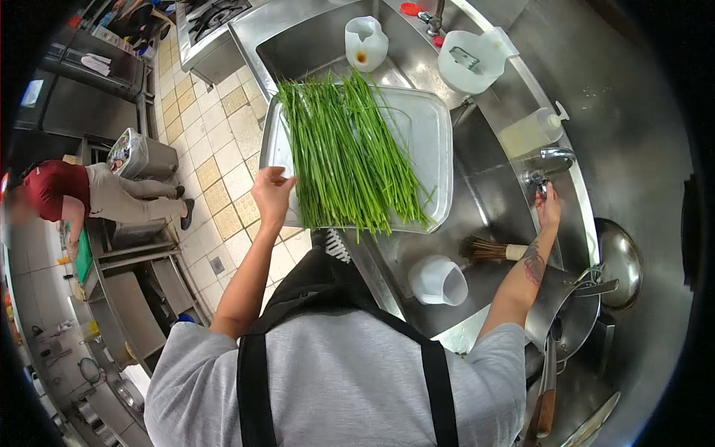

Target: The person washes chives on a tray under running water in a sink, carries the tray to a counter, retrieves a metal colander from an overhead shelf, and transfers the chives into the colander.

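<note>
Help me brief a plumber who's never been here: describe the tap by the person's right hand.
Start at the metal sink. Along its right side, next to the pump bottle, is the curved chrome tap, with the right hand on it. It lacks the red pieces beside the other tap, near the picture's top.

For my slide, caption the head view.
Right hand on curved chrome tap, left hand beside long green stalks on rectangular metal tray.

Open gap over the sink basin, between my right hand and the tray; nearer me, brush and white jug obstruct; soap bottle crowds the tap.
</note>
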Motion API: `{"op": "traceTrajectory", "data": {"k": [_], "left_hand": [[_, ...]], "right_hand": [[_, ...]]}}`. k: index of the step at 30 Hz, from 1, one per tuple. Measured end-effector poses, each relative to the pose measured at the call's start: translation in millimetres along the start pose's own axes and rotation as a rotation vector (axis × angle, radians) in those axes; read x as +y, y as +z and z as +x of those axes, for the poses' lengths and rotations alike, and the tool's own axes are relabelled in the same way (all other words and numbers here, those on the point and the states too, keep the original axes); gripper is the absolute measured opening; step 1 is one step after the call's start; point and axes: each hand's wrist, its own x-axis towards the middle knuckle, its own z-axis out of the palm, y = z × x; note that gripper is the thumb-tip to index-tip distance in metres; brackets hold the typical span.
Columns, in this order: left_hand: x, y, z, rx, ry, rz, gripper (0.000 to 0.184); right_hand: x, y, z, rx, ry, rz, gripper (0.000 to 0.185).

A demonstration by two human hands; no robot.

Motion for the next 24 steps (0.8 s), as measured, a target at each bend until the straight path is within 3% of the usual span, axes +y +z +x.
{"op": "traceTrajectory", "data": {"k": [1, 3, 4, 7, 9, 11, 14, 15, 16, 17, 18, 19, 20, 21, 24], "left_hand": [[8, -9, 3, 0.088, 0.122, 0.15, 0.023], [-12, -13, 21, 0.292, 0.206, 0.298, 0.019], [-31, -15, 30, 0.25, 0.108, 0.247, 0.018], [-65, -8, 50, 0.186, -0.109, 0.078, 0.018], [-68, -5, 49, 0.237, -0.173, -0.032, 0.019], [-29, -1, 38, 0.245, -0.159, -0.069, 0.018], [-24, 12, 29, 0.294, 0.002, -0.026, 0.025], [-32, 27, 27, 0.26, -0.029, -0.216, 0.027], [-42, 46, 25, 0.217, 0.068, -0.29, 0.03], [-8, 52, 11, 0.116, 0.067, -0.271, 0.029], [20, 61, -3, 0.094, 0.193, -0.25, 0.027], [37, 80, -13, 0.029, 0.194, -0.38, 0.02], [66, 89, -25, -0.114, 0.034, -0.474, 0.012], [85, 104, -30, -0.203, 0.043, -0.44, 0.011], [110, 177, -39, -0.518, -0.245, -0.774, 0.015]], "right_hand": [[1, -1, -1, -0.004, -0.036, -0.018, 0.038], [1, 2, -8, 0.21, -0.076, -0.146, 0.041], [1, 6, -14, 0.32, -0.097, -0.211, 0.042], [24, 46, -26, 0.737, -0.504, -0.541, 0.042], [37, 75, -32, 0.401, -0.365, -0.184, 0.034], [15, 110, -65, -0.124, -0.067, 0.205, 0.03], [-28, 158, -101, -0.629, 0.156, 0.066, 0.025], [-34, 171, -104, -0.682, 0.183, 0.045, 0.027], [-37, 176, -107, -0.739, 0.215, 0.022, 0.029], [-41, 180, -109, -0.795, 0.248, -0.005, 0.031], [-45, 181, -109, -0.851, 0.266, -0.028, 0.033], [-51, 178, -109, -0.899, 0.279, -0.049, 0.034], [-57, 181, -109, -0.937, 0.291, -0.067, 0.035], [-64, 187, -113, -0.951, 0.297, -0.054, 0.036], [-86, 181, -122, -0.907, 0.25, -0.06, 0.037]]}}
